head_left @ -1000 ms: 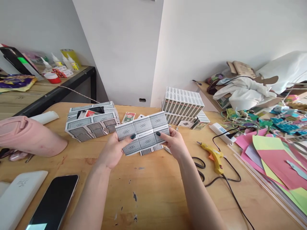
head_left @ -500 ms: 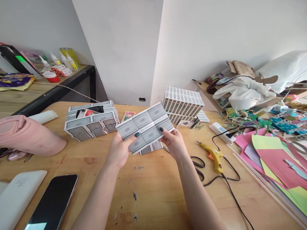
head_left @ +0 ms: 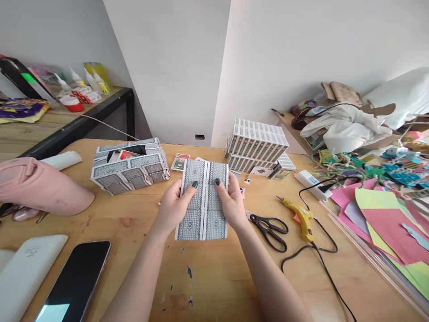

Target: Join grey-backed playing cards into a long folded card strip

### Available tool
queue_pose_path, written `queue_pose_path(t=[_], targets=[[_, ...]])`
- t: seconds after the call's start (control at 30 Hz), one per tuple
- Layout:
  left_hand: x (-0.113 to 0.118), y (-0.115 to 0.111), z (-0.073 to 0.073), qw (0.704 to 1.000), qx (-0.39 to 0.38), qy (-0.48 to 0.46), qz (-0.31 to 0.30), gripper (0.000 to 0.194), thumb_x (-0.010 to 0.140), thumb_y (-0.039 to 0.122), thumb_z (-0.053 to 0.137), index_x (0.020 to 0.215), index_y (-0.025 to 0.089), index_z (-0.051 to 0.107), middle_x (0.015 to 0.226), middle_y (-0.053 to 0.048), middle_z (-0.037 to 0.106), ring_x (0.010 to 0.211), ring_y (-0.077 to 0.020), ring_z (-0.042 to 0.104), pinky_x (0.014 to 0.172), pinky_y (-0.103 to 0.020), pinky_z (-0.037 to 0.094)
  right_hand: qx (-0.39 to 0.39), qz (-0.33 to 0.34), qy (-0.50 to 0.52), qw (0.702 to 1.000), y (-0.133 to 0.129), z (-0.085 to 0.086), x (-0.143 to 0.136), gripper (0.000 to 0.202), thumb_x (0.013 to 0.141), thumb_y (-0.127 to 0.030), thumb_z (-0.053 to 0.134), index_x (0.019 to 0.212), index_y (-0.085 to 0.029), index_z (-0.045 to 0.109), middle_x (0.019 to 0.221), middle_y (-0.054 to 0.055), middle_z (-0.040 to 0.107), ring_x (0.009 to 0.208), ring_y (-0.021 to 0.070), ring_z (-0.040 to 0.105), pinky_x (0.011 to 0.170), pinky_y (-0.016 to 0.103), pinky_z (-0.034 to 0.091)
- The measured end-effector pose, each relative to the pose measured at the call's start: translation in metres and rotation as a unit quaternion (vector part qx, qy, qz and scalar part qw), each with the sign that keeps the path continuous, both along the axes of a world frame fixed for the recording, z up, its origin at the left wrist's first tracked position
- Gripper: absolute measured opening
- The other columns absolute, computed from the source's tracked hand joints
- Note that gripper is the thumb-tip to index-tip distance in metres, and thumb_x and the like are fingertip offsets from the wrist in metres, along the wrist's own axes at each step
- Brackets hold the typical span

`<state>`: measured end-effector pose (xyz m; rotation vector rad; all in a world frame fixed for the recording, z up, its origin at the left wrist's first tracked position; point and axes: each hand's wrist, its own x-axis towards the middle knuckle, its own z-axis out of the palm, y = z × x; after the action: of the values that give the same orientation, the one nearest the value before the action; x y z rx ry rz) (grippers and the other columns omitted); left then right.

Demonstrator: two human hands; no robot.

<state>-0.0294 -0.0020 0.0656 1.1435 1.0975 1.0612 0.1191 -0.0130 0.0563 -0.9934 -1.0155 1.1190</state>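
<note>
Between my hands is a panel of joined playing cards (head_left: pixel 194 210), their patterned grey backs facing me, held upright with its long side running away from me. My left hand (head_left: pixel 174 203) grips its left edge, thumb on top. On the right edge my right hand (head_left: pixel 233 201) is closed the same way, its fingers hidden behind. Beyond my left hand stands a box covered in playing cards (head_left: pixel 130 172), with a dark opening on top that shows something red and white. Black-handled scissors (head_left: pixel 270 230) lie right of my right hand. A few loose cards lie partly behind the panel.
Stacked card packs (head_left: pixel 256 143) stand at the back. A yellow glue gun (head_left: pixel 301 217) with a trailing black cord lies on the right, near a power strip (head_left: pixel 311 181) and coloured paper (head_left: pixel 385 223). On the left are a pink tumbler (head_left: pixel 50 188), a phone (head_left: pixel 77 281) and a white power bank (head_left: pixel 33 273).
The card panel has turned from a slanted, sideways position to lengthwise, and my hands have shifted to its two long edges. The scissors now show more fully.
</note>
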Motion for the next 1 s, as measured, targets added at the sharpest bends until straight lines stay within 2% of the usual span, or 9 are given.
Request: queue_pose_path(t=[0.07,0.17,0.3,0.43,0.6,0.73,0.83,1.0], targets=[[0.003,-0.001,-0.001,0.997,0.038,0.06,0.022,0.035,0.079,0.044,0.057,0.106,0.022,0.057,0.105,-0.006,0.065,0.095,-0.0235,0.06,0.082,-0.035,0.046,0.013,0.002,-0.017,1.0,-0.003,-0.001,-0.007,0.04,0.083,-0.037,0.055,0.119,-0.026,0.044,0.118,0.006,0.056,0.111,0.0208,0.052,0.096,0.037,0.042],[0.005,-0.003,-0.002,0.992,0.07,0.1,0.029,0.028,0.08,0.044,0.054,0.096,0.021,0.057,0.101,-0.006,0.065,0.092,-0.0233,0.059,0.081,-0.035,0.045,0.036,-0.023,-0.064,0.997,-0.005,-0.001,-0.01,0.044,0.083,-0.036,0.054,0.123,-0.025,0.041,0.12,0.007,0.054,0.111,0.0204,0.051,0.099,0.037,0.04],[0.007,-0.004,-0.003,0.99,0.076,0.107,0.039,0.025,0.079,0.044,0.055,0.092,0.022,0.057,0.087,-0.005,0.065,0.086,-0.0238,0.059,0.078,-0.035,0.045,0.044,-0.041,-0.107,0.992,-0.006,0.001,-0.008,0.047,0.084,-0.033,0.053,0.128,-0.026,0.036,0.12,0.008,0.052,0.111,0.0208,0.051,0.098,0.039,0.04],[0.012,-0.006,-0.001,0.987,0.083,0.13,0.054,0.025,0.08,0.044,0.053,0.093,0.022,0.055,0.089,-0.005,0.064,0.087,-0.024,0.059,0.077,-0.035,0.044,0.044,-0.046,-0.119,0.991,-0.005,-0.001,-0.006,0.048,0.084,-0.031,0.053,0.128,-0.026,0.036,0.12,0.008,0.052,0.112,0.0212,0.05,0.099,0.04,0.039],[0.016,-0.008,0.004,0.979,0.09,0.161,0.081,0.02,0.079,0.042,0.054,0.078,0.023,0.051,0.079,-0.003,0.062,0.078,-0.0227,0.059,0.07,-0.033,0.044,0.034,-0.053,-0.127,0.99,-0.004,-0.003,-0.006,0.044,0.083,-0.031,0.053,0.125,-0.026,0.038,0.117,0.007,0.054,0.11,0.0212,0.051,0.098,0.039,0.04],[0.017,-0.008,0.001,0.971,0.09,0.204,0.086,0.021,0.079,0.041,0.053,0.072,0.024,0.045,0.073,-0.002,0.06,0.071,-0.0221,0.057,0.065,-0.032,0.042,0.035,-0.058,-0.138,0.988,-0.004,-0.004,-0.005,0.041,0.083,-0.03,0.054,0.121,-0.025,0.04,0.115,0.007,0.054,0.108,0.0205,0.052,0.097,0.038,0.04],[0.017,-0.007,-0.005,0.971,0.096,0.206,0.078,0.019,0.081,0.041,0.051,0.076,0.023,0.045,0.077,-0.003,0.06,0.075,-0.0225,0.057,0.067,-0.033,0.041,0.03,-0.06,-0.145,0.987,-0.003,-0.004,-0.004,0.039,0.083,-0.03,0.054,0.119,-0.024,0.042,0.113,0.007,0.054,0.106,0.0205,0.053,0.095,0.037,0.041],[0.019,-0.006,-0.01,0.981,0.084,0.157,0.081,0.022,0.08,0.044,0.054,0.078,0.022,0.048,0.079,-0.002,0.061,0.079,-0.0218,0.058,0.072,-0.033,0.042,0.034,-0.067,-0.151,0.986,-0.002,-0.003,-0.003,0.036,0.082,-0.034,0.056,0.114,-0.024,0.043,0.111,0.007,0.055,0.105,0.0208,0.053,0.095,0.038,0.041]])
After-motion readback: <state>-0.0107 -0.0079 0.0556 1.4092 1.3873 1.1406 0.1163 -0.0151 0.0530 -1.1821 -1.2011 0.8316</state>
